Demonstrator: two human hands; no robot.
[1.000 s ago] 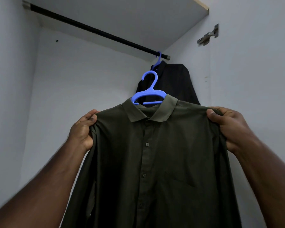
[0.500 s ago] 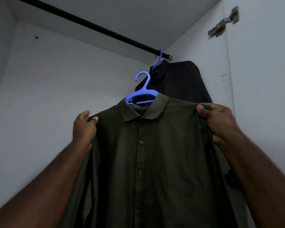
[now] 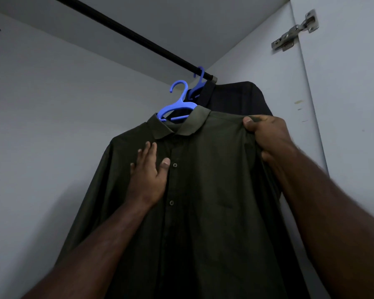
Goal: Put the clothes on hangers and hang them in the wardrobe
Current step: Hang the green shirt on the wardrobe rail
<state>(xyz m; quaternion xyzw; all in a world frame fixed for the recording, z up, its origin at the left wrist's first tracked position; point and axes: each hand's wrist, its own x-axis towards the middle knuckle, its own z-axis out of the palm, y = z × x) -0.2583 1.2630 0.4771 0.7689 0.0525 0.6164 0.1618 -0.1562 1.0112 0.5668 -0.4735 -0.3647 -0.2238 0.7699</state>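
Observation:
A dark olive button shirt sits on a blue plastic hanger, held up inside the wardrobe. The hanger's hook is just below the black rail and does not touch it. My right hand pinches the shirt's right shoulder. Flat against the shirt's chest, left of the buttons, lies my left hand with its fingers spread. Behind, a black shirt hangs from the rail's right end on another blue hanger.
The wardrobe's white back wall is on the left, its side wall close on the right. A metal door hinge sits at the upper right. The rail is bare left of the black shirt.
My left hand has let go of the shirt's left shoulder and now lies flat on the chest. The shirt and hanger have risen closer to the rail.

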